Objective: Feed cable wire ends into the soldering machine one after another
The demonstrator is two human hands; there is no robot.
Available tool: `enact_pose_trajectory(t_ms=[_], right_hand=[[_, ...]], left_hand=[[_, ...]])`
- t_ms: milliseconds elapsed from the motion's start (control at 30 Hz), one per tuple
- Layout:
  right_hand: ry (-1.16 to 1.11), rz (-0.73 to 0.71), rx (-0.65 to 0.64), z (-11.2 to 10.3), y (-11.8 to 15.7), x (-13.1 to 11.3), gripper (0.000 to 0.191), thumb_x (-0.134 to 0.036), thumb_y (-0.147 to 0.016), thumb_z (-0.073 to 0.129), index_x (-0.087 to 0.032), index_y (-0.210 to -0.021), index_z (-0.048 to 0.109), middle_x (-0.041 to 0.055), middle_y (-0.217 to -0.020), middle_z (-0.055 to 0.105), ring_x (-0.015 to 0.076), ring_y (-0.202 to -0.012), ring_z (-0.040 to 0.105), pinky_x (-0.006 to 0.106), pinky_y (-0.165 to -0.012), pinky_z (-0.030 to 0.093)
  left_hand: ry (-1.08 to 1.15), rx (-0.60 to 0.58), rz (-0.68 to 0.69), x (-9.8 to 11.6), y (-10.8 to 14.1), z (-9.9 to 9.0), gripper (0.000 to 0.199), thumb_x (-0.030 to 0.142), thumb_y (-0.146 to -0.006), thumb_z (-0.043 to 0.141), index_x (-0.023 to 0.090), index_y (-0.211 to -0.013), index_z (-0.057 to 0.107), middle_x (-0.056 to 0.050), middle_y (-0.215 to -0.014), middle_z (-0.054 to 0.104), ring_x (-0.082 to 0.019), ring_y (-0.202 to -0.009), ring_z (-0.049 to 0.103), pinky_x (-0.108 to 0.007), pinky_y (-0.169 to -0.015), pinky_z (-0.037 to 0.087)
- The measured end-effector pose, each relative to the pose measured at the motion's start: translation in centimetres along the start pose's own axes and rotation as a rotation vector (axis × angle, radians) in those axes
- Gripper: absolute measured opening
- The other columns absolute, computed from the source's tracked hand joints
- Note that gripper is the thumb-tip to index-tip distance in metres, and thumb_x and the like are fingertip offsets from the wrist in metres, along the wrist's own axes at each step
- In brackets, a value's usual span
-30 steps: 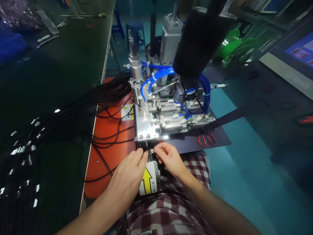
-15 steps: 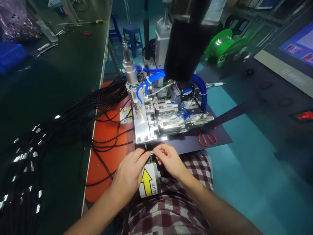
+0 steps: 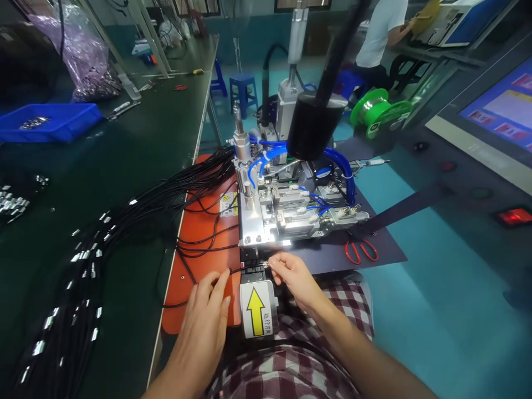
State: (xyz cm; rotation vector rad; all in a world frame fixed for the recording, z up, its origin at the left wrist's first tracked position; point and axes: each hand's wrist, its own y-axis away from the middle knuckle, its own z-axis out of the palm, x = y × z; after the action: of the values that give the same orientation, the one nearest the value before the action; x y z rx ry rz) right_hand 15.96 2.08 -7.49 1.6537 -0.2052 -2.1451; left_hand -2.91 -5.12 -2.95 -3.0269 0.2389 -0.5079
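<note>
A thin black cable (image 3: 248, 268) runs across the black fixture (image 3: 254, 275) at the near edge of the machine (image 3: 286, 205). My right hand (image 3: 295, 280) pinches the small metal connector (image 3: 266, 264) at the cable's right end. My left hand (image 3: 208, 310) lies over the orange board, fingers stretched and thumb apart, the index fingertip at the cable's left part. Just below the fixture is a white plate (image 3: 268, 291) with a yellow arrow. Blue air tubes arch over the machine's cylinders.
Black cables with metal ends (image 3: 100, 233) spread over the dark bench at left. A blue tray (image 3: 78, 124) of small parts sits farther back. Red-handled scissors (image 3: 353, 252) lie right of my hands. A screen panel stands at right; a co-worker (image 3: 374, 39) sits behind.
My left hand has drawn back left and down from the fixture, leaving the cable visible across it. The right hand stays at the connector. The camera view has tilted up.
</note>
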Motion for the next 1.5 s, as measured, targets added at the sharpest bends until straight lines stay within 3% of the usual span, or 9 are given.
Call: enact_pose_trajectory(t_ms=[133, 367, 800, 1033, 1167, 1233, 1333, 1400, 1500], right_hand=[[0.010, -0.007, 0.001, -0.1, 0.0, 0.0, 0.027, -0.038, -0.075, 0.063, -0.016, -0.066, 0.052, -0.0060, -0.055, 0.047, 0.0080, -0.047, 0.039, 0.024, -0.052, 0.030], [0.034, -0.006, 0.008, 0.0, 0.0, -0.2, 0.030, -0.042, -0.075, 0.063, -0.016, -0.066, 0.051, -0.0058, -0.054, 0.048, 0.0082, -0.047, 0.040, 0.024, -0.052, 0.031], [-0.024, 0.027, 0.155, -2.8, 1.5, 1.1, 0.036, -0.050, -0.076, 0.062, -0.014, -0.073, 0.060, -0.0030, -0.058, 0.050, 0.0097, -0.050, 0.042, 0.024, -0.052, 0.029], [-0.001, 0.054, 0.138, -2.9, 2.1, 1.3, 0.033, -0.047, -0.075, 0.064, -0.015, -0.073, 0.059, -0.0035, -0.058, 0.049, 0.0098, -0.051, 0.040, 0.024, -0.053, 0.028], [0.046, 0.053, 0.121, -3.2, 3.0, 0.8, 0.030, -0.044, -0.079, 0.061, -0.016, -0.070, 0.056, -0.0038, -0.056, 0.046, 0.0105, -0.052, 0.037, 0.025, -0.054, 0.027], [0.059, 0.051, 0.129, -3.6, 3.4, 0.3, 0.030, -0.044, -0.080, 0.060, -0.016, -0.069, 0.054, -0.0037, -0.057, 0.046, 0.0106, -0.053, 0.037, 0.025, -0.054, 0.027], [0.056, 0.041, 0.147, -3.9, 3.5, -0.3, 0.030, -0.042, -0.082, 0.058, -0.017, -0.067, 0.053, -0.0035, -0.060, 0.045, 0.0106, -0.055, 0.036, 0.024, -0.055, 0.027], [0.048, 0.007, 0.161, -3.6, 3.4, -0.8, 0.028, -0.041, -0.083, 0.057, -0.017, -0.069, 0.053, -0.0035, -0.061, 0.045, 0.0103, -0.056, 0.037, 0.024, -0.056, 0.029], [0.064, -0.080, 0.164, -2.8, 3.5, -1.6, 0.025, -0.039, -0.084, 0.057, -0.018, -0.073, 0.054, -0.0040, -0.061, 0.046, 0.0099, -0.055, 0.039, 0.024, -0.057, 0.032]], left_hand=[[-0.193, 0.014, 0.041, -1.4, 1.0, -0.2, 0.049, 0.024, -0.090, 0.039, 0.024, -0.139, 0.034, -0.012, -0.126, 0.050, -0.028, -0.113, 0.050, -0.045, -0.087, 0.050], [-0.324, -0.061, 0.189, -3.9, -0.4, -0.5, 0.046, 0.027, -0.092, 0.036, 0.023, -0.137, 0.039, -0.009, -0.134, 0.049, -0.027, -0.119, 0.048, -0.041, -0.090, 0.049], [-0.312, -0.029, 0.178, -4.1, 0.0, -0.3, 0.046, 0.028, -0.091, 0.035, 0.026, -0.137, 0.039, -0.006, -0.133, 0.050, -0.026, -0.117, 0.049, -0.039, -0.090, 0.050], [-0.247, -0.098, 0.145, -3.9, -3.2, -1.8, 0.045, 0.021, -0.091, 0.032, 0.015, -0.135, 0.041, -0.012, -0.136, 0.047, -0.026, -0.123, 0.045, -0.041, -0.097, 0.045], [-0.060, -0.247, 0.402, -3.8, -1.7, -4.5, 0.046, 0.006, -0.084, 0.033, 0.023, -0.122, 0.053, -0.006, -0.130, 0.053, -0.019, -0.117, 0.051, -0.033, -0.095, 0.046], [-0.066, -0.358, 0.531, -3.7, 0.2, -5.5, 0.034, 0.010, -0.083, 0.044, 0.026, -0.107, 0.062, -0.003, -0.132, 0.052, -0.023, -0.123, 0.044, -0.036, -0.099, 0.043], [-0.084, -0.228, 0.691, -3.7, 1.6, -6.0, 0.019, 0.014, -0.086, 0.048, 0.021, -0.088, 0.065, -0.005, -0.122, 0.059, -0.026, -0.119, 0.047, -0.044, -0.104, 0.035], [-0.052, -0.185, 0.710, -3.5, 1.0, -6.0, 0.026, 0.011, -0.088, 0.043, 0.017, -0.105, 0.061, -0.008, -0.111, 0.064, -0.024, -0.110, 0.053, -0.042, -0.099, 0.039], [0.108, -0.055, 0.586, -2.2, -1.1, -4.9, 0.035, 0.008, -0.089, 0.041, 0.016, -0.121, 0.050, -0.006, -0.088, 0.066, -0.017, -0.080, 0.059, -0.033, -0.074, 0.048]])
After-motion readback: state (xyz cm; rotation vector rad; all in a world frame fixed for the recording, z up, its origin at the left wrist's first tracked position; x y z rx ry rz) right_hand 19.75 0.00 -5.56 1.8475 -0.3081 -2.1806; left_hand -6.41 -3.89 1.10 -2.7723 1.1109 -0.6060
